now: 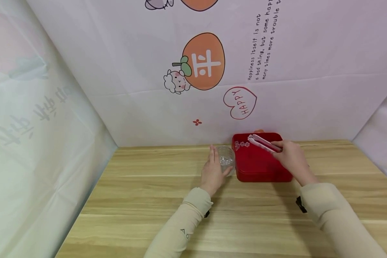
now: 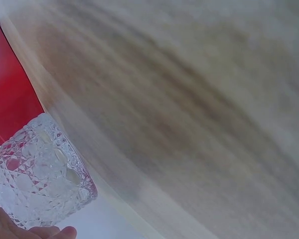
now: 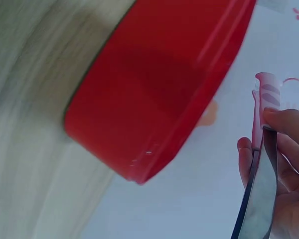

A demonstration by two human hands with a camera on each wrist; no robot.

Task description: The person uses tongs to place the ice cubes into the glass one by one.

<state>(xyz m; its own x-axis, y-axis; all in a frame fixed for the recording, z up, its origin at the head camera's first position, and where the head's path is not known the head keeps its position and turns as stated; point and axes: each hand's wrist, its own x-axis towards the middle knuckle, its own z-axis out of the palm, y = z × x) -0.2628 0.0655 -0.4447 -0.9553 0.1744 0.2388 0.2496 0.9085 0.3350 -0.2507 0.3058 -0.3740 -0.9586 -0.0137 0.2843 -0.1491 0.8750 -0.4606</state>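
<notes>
My left hand (image 1: 213, 175) holds a clear cut-glass cup (image 1: 228, 152), thumb on the near side and fingers on the left. Clear pieces lie inside the cup; the left wrist view shows its diamond-patterned wall. My right hand (image 1: 291, 157) pinches a pair of tongs (image 3: 259, 184), metal-bodied with pink and white ends, between thumb and fingers. Their tips hang over the back left of a red box (image 1: 258, 161). Whether the tips hold a piece is too small to tell. A few small clear hexagonal pieces (image 1: 242, 144) sit in the box's back left corner.
The box and cup stand side by side on a wood-grain table (image 1: 154, 200), near its back edge. Behind rises a white printed cloth (image 1: 142, 118), with another cloth hanging along the left side.
</notes>
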